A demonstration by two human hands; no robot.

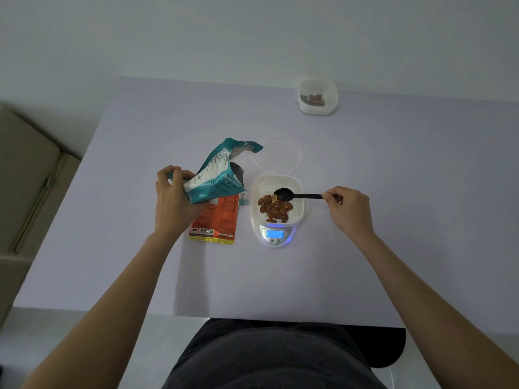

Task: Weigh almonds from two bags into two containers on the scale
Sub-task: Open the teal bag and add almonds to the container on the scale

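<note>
Spoon [292,195] crosswise in pinching right hand [348,210], bowl leftward; bag [217,179] in gripping left hand [174,199].

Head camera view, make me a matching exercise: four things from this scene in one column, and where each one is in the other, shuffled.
1 teal bag
2 orange bag
3 black spoon
4 small tub

A flat on the table
B in the right hand, over the scale
C gripped by the left hand
D at the far edge

Pairs: 1-C, 2-A, 3-B, 4-D
</note>
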